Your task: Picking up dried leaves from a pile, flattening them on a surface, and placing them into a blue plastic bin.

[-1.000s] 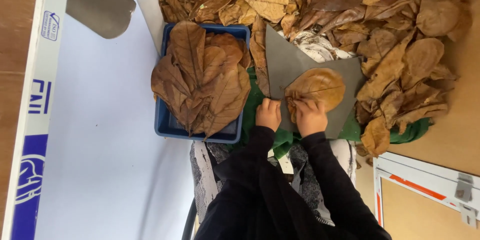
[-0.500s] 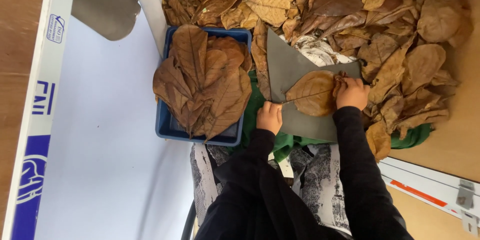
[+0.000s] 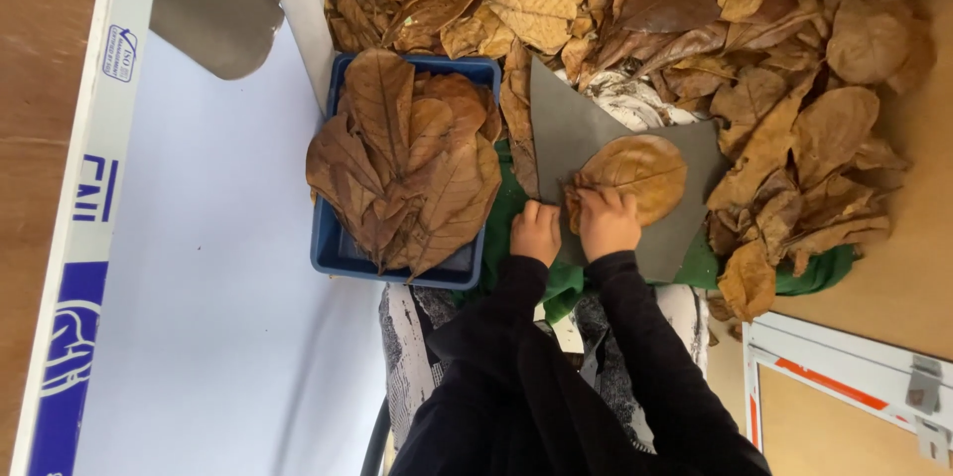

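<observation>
- Round dry brown leaf [image 3: 635, 173] lies flat on grey sheet [image 3: 566, 119].
- R hand [image 3: 608, 221] pinches its near edge; L hand [image 3: 536, 233] fingers curled, pressing sheet.
- Blue plastic tray [image 3: 333, 253] already heaped w/ leaves; big loose pile [image 3: 695, 19] left.

The pile of dry brown leaves [image 3: 695, 29] runs off the top edge, so its far reach cannot be told. The blue tray [image 3: 338, 253] shows only its rim and near wall — stacked leaves [image 3: 407, 158] cover its inside. The grey sheet [image 3: 566, 119] hides the green cloth [image 3: 814, 272] beneath it, bar the near edge. The right hand [image 3: 606, 223] covers the near edge of the round leaf [image 3: 635, 170] — its fingertips are too blurred to tell their grip.
</observation>
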